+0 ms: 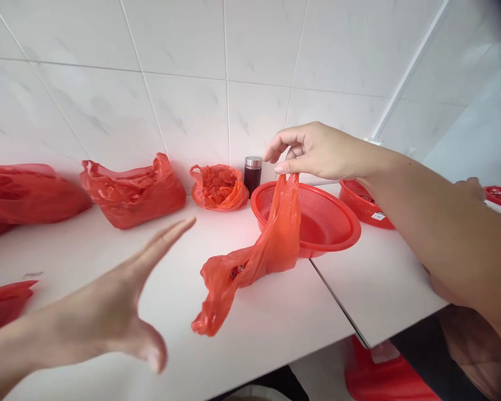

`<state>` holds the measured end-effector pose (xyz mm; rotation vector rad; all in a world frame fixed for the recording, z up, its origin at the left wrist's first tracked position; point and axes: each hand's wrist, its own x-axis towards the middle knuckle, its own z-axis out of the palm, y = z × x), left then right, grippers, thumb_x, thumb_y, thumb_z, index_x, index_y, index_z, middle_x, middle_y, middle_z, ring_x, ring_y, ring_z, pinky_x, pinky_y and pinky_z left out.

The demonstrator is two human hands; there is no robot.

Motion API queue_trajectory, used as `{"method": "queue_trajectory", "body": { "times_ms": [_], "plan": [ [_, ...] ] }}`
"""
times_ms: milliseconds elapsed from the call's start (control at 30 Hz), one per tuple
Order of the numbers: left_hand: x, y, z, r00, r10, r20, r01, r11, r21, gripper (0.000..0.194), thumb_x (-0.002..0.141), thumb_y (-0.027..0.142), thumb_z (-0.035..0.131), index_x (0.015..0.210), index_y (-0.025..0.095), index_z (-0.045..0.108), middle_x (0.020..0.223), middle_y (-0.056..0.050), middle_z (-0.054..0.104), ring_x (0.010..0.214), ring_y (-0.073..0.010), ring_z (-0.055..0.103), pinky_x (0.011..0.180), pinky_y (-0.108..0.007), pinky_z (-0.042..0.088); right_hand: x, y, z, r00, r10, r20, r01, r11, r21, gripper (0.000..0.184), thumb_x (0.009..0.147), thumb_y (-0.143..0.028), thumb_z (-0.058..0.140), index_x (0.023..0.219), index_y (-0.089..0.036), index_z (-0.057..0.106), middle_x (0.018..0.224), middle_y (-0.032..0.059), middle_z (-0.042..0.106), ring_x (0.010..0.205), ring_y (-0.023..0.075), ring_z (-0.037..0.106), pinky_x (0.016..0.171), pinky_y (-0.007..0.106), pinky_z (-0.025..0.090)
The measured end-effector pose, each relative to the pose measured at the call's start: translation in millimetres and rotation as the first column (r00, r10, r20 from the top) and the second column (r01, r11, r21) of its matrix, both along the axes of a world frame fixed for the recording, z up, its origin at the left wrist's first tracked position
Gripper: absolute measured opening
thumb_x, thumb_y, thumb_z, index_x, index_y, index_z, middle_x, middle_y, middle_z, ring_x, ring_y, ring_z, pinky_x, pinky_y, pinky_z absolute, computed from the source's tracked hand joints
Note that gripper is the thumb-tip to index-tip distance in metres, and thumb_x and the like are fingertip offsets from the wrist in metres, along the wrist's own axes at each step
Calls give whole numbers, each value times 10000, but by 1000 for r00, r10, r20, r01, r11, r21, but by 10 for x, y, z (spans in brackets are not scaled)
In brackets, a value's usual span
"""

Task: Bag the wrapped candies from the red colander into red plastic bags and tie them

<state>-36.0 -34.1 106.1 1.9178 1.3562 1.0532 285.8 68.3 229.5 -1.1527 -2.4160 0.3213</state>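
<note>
Right hand (317, 151) pinches red bag (254, 262); left hand (108, 312) flat, open.

A thin red plastic bag (250, 262) lies mid-counter on the white countertop (275, 328), just left of a red perforated plastic basket (317, 220). Behind, against the wall, sit a crumpled red bag (219, 186) and a dark metal-capped jar (253, 174).

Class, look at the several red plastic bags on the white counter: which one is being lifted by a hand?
The thin red plastic bag in front of the red mesh colander: the right hand pinches its top, while the other bags sit untouched by the wall.
</note>
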Motion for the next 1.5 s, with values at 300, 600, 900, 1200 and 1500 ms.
{"method": "queue_trajectory", "body": {
  "times_ms": [300,600,900,1200,1500],
  "plan": [
    [685,154,9,894,-351,277,419,874,-245,282,914,431,505,820,239,688,1134,-85,673,1324,-315,445,953,-392,488,-62,-61,92,1000,12,-22,-11,999,36,225,833,-218,627,1054,-238,662,1075,26,659,872,174,614,732,287,506],
    [781,428,320,801,-64,596,450,721,-527,271,772,125,654,1011,244,605,637,88,478,545,-86,491,820,-401,548,-497,-126,110,901,432,-47,-434,891,-135,270,821,-108,607,1061,-224,651,1135,9,665,939,136,625,747,237,532],
    [662,435,409,948,-165,272,290,801,-524,430,868,547,517,953,192,744,1013,-131,737,962,-303,690,805,-367,557,-1065,37,-315,873,445,-202,-475,868,-143,273,857,-340,641,1098,-232,572,1138,21,610,1012,156,584,753,246,500],
    [371,583,311,873,-149,464,397,771,-499,279,866,417,596,789,181,722,727,-36,677,657,-151,617,630,-247,514,-674,-374,-580,935,273,-227,-318,928,-193,125,881,-337,604,857,-214,603,815,-26,639,692,111,550,602,237,404],
    [343,645,212,965,-235,-114,205,952,-225,88,773,151,557,829,200,603,776,6,615,636,-142,581,610,-271,480,-987,-28,-1267,794,111,-598,-353,885,-304,324,993,-476,407,1209,-278,544,1086,23,621,1067,181,560,954,359,411]
  ]
}}
